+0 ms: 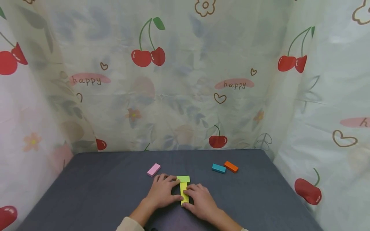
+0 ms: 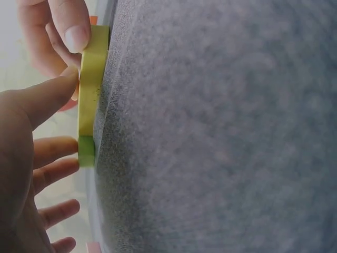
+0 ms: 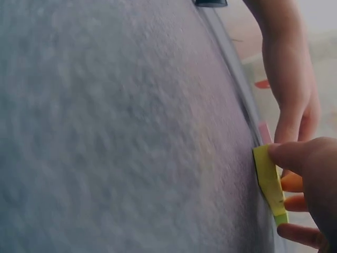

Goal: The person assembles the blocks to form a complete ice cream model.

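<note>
A yellow strip lies lengthwise on the dark table, its far end against a green block set crosswise, forming a T. Whether the strip is one block or two end to end, I cannot tell. My left hand is on the left, its thumb touching the strip's side and its fingers spread, the foremost ones at the green block. From the right, my right hand holds the yellow strip, thumb at its near end and fingers along its right side.
A pink block lies beyond my left hand. At the back right, a blue block almost touches an orange block. A cherry-patterned curtain encloses the grey table at the back and both sides.
</note>
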Demonstrator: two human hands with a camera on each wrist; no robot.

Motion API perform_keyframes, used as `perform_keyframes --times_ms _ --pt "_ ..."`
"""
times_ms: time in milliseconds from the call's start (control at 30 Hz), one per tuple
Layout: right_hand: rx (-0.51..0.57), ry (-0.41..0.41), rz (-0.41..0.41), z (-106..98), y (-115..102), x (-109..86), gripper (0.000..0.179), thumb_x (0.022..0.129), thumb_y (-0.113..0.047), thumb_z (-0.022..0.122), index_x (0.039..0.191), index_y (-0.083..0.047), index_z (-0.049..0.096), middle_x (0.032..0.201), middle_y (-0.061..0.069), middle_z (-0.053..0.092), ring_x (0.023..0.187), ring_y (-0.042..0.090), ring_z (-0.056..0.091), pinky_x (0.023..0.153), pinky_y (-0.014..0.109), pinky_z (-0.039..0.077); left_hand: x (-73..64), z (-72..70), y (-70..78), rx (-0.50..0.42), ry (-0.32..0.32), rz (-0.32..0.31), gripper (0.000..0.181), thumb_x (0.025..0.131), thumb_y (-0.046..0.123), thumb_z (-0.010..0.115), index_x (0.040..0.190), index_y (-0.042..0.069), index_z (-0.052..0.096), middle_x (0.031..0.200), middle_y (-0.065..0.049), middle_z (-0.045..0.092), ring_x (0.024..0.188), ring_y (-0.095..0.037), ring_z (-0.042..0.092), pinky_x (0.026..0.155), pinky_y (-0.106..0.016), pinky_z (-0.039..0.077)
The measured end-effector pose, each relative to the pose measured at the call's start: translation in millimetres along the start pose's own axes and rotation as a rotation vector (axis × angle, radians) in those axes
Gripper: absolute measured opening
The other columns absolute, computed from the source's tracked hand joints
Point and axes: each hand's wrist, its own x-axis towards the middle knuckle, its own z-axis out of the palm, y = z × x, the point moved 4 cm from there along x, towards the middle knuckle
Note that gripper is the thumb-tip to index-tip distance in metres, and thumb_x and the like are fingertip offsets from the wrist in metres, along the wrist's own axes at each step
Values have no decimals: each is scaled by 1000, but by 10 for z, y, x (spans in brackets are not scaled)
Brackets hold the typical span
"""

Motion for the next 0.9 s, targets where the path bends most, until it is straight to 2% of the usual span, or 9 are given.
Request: perform_keyframes --times_ms 233,533,700,900 --pt "-27 25 8 3 -21 -24 43 87 -51 68 119 -23 70 118 -8 59 102 15 52 89 48 44 7 0 11 0 4 4 68 79 69 62 129 23 65 131 0 57 119 -31 46 98 -59 30" --pt "-29 10 -11 -4 -2 10 45 87 -54 67 119 -23 69 121 -7 59 103 14 50 93 47 42 28 4 -30 -52 -14 -12 67 80 70 60 127 23 66 131 -1 57 119 -31 46 98 -62 28" --pt "-11 16 -14 1 10 3 45 87 -54 67 119 -23 69 122 -7 59 104 14 51 93 45 42 24 13 -28 -58 -18 -23 67 80 70 61 128 22 66 132 -1 57 119 -31 46 99 -63 26" --pt "58 79 -58 -26 56 -34 41 89 -49 67 119 -21 70 121 -8 61 107 13 51 94 47 42 -19 17 50 -68 10 -29 67 82 66 62 131 21 64 134 -3 55 120 -32 45 100 -64 24"
